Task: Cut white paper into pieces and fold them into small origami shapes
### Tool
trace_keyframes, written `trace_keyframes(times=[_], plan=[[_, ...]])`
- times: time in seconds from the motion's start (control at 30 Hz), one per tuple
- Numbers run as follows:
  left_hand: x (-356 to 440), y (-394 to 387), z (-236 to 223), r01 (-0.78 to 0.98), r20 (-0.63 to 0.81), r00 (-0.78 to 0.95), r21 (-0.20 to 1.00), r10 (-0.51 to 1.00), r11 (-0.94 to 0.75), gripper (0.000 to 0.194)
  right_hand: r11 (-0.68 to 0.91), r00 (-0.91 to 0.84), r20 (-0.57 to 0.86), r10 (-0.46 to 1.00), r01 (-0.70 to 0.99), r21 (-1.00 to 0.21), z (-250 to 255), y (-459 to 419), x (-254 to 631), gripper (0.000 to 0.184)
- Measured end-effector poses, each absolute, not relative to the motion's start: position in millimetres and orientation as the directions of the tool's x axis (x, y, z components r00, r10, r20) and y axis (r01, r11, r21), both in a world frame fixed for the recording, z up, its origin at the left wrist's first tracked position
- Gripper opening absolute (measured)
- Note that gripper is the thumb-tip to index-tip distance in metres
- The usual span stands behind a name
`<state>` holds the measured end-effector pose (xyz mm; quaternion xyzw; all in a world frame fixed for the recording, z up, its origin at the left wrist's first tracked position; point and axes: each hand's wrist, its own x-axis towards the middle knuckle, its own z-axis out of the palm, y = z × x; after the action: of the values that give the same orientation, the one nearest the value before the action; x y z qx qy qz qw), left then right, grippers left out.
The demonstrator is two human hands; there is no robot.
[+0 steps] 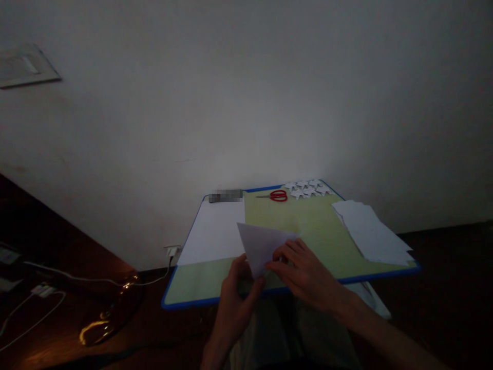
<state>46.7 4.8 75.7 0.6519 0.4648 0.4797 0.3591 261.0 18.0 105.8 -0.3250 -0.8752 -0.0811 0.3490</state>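
Note:
A white sheet of paper, folded into a pointed shape (257, 246), is raised over the front of the table. My left hand (239, 293) grips its lower corner between thumb and fingers. On the right edge, the fingers of my right hand (298, 270) are closed on the same paper. Behind it lie red-handled scissors (278, 196), blades toward the left. Several white star-like paper cut-outs (308, 189) are set out in rows at the back right.
The light green table (192, 285) has a blue rim. A large white sheet (213, 231) covers its left part, with a blurred dark object (225, 196) behind. Stacked paper (370, 231) lies right, overhanging slightly. A cable runs to a wall socket (171, 251) at left.

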Motion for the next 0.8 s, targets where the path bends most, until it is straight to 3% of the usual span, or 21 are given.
trace_keyframes(times=[0.13,0.47,0.67,0.73,0.8], plan=[[47.5,5.5,77.8,0.233,0.303,0.098,0.919,0.948,-0.318,0.053,0.764,-0.517,0.681,0.518,0.638,-0.096,100.4,15.7,262.7,0.027],[48.2,12.4,79.2,0.258,0.228,0.155,0.93,0.961,-0.263,0.031,0.751,-0.486,0.685,0.542,0.646,-0.136,97.2,8.4,267.5,0.023],[48.6,19.9,80.8,0.338,0.248,0.053,0.907,0.967,-0.251,0.027,0.748,-0.501,0.653,0.567,0.645,-0.154,97.7,2.9,274.1,0.025],[48.4,22.4,78.9,0.304,0.23,-0.031,0.929,0.973,-0.21,0.034,0.742,-0.487,0.653,0.58,0.646,-0.177,94.8,1.7,278.8,0.025],[47.6,24.6,76.7,0.246,0.2,-0.091,0.954,0.975,-0.173,0.053,0.734,-0.463,0.656,0.596,0.645,-0.212,90.1,1.3,284.4,0.025]])
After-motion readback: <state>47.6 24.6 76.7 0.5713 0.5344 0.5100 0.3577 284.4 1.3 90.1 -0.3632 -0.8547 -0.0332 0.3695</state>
